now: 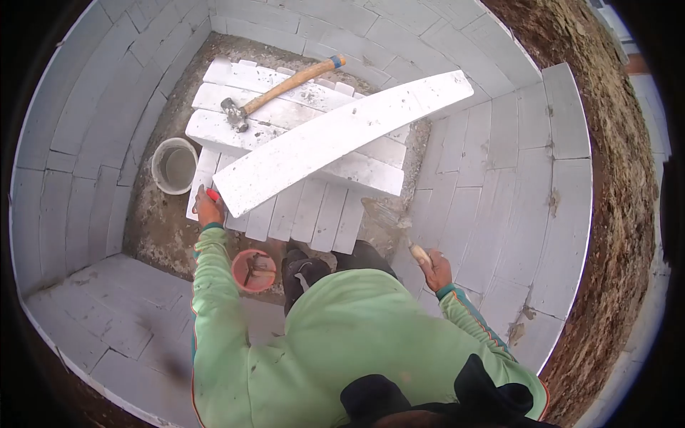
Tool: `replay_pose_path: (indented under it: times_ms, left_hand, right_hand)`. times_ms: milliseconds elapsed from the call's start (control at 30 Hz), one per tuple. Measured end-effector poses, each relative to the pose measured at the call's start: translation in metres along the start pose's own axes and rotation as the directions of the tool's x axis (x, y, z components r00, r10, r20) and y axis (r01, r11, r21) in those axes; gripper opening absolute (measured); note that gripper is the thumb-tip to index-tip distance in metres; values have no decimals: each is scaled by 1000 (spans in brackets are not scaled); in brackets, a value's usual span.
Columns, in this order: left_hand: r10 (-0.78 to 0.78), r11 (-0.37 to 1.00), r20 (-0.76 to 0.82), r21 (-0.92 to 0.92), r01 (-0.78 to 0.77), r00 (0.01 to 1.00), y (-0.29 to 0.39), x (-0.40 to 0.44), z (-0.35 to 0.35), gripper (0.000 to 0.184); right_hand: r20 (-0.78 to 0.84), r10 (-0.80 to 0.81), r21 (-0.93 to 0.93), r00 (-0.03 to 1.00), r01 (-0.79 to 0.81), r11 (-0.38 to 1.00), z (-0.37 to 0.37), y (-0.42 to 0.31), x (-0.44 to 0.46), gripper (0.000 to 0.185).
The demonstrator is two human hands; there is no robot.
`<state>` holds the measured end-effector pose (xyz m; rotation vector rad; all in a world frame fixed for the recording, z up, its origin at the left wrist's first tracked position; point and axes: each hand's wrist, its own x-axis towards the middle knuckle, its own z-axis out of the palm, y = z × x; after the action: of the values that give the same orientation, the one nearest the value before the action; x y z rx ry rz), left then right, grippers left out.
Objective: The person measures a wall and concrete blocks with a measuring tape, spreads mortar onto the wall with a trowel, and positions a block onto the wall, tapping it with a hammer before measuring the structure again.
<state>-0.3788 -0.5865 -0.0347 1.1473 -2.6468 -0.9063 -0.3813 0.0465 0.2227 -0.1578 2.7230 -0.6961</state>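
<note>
My left hand point(208, 208) is closed round a small red object point(213, 194), mostly hidden by the fingers, close to the lower left end of a long white block point(342, 143). That block lies aslant on top of stacked white blocks point(285, 207). My right hand point(437, 271) grips the wooden handle of a trowel point(419, 253), whose grey blade points up and left over the floor beside the stack. A hammer point(285, 89) with a wooden handle rests on the stack, behind the long block.
Light grey block walls point(492, 192) enclose the space on all sides. A pale round bucket point(174, 166) stands left of the stack. Below it, a red bucket point(253, 270) holds what look like tools. Bare soil point(606, 178) lies beyond the right wall.
</note>
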Motion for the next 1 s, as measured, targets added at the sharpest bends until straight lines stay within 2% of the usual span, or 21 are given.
replay_pose_path:
  times_ms: [33,67,100,133,167,200,233,300,367,433,500,533,600,633,733,800,833,933,1000]
  left_hand:
    - [20,998,-91,-64,-26,996,8,-6,-2,71]
    - [27,991,-187,-124,-51,982,14,-11,-8,71]
    - [-30,986,-237,-168,-11,971,6,-9,-6,68]
    - [-188,957,-269,-266,115,945,46,-28,-35,65]
    - [-254,832,-293,-553,54,922,67,-43,-50,63]
    - [-323,626,-293,-780,-29,900,86,-56,-64,62]
    - [-310,557,-312,-825,-95,898,117,-72,-85,61]
    - [-294,407,-356,-886,-221,887,175,-109,-129,61]
    - [-148,455,-400,-840,-297,905,217,-121,-156,60]
    - [-50,484,-424,-802,-350,904,242,-116,-164,58]
    - [0,500,-435,-780,-377,901,256,-102,-168,54]
    - [-2,441,-370,-834,-332,929,252,-98,-165,51]
    - [11,320,-230,-921,-221,973,239,-89,-155,47]
    - [-9,349,-278,-901,-257,961,244,-92,-156,41]
    - [-7,439,-311,-855,-276,950,231,-84,-152,43]
    - [2,559,-399,-760,-332,917,234,-86,-151,40]
    - [16,617,-437,-703,-353,899,236,-88,-152,38]
    - [19,597,-421,-722,-349,907,227,-78,-150,38]
    - [3,600,-415,-727,-334,910,225,-80,-150,38]
  right_hand:
    - [-156,-72,27,985,77,997,-7,1,-19,30]
    - [-234,10,210,972,41,977,-7,4,-29,28]
    - [-290,99,392,952,24,920,-3,5,-35,28]
    - [-323,194,562,926,23,827,2,5,-36,30]
    - [-202,304,618,931,-120,777,-18,-25,-32,47]
    - [-248,323,655,913,-87,750,-31,-46,-18,50]
    - [-289,343,689,894,-54,722,-43,-58,1,52]
    - [-474,82,439,877,154,885,-67,-59,44,51]
    - [-503,-69,429,862,318,846,-104,-101,84,48]
    - [-429,-350,152,833,448,881,-138,-104,127,53]
    - [-415,-506,-12,757,551,834,-161,-116,156,52]
    - [-401,-578,-95,710,596,798,-172,-123,165,52]
    - [-512,-572,3,641,667,745,-195,-150,167,53]
    - [-563,-556,50,612,697,716,-199,-158,169,53]
    - [-589,-607,-31,534,736,677,-199,-159,186,52]
    - [-252,-608,-189,753,578,794,-197,-151,204,49]
    - [-80,-541,-288,837,500,817,-195,-144,204,47]
    - [-181,-604,-229,776,564,793,-213,-148,200,48]
    - [-446,-652,-102,613,689,718,-224,-155,182,49]
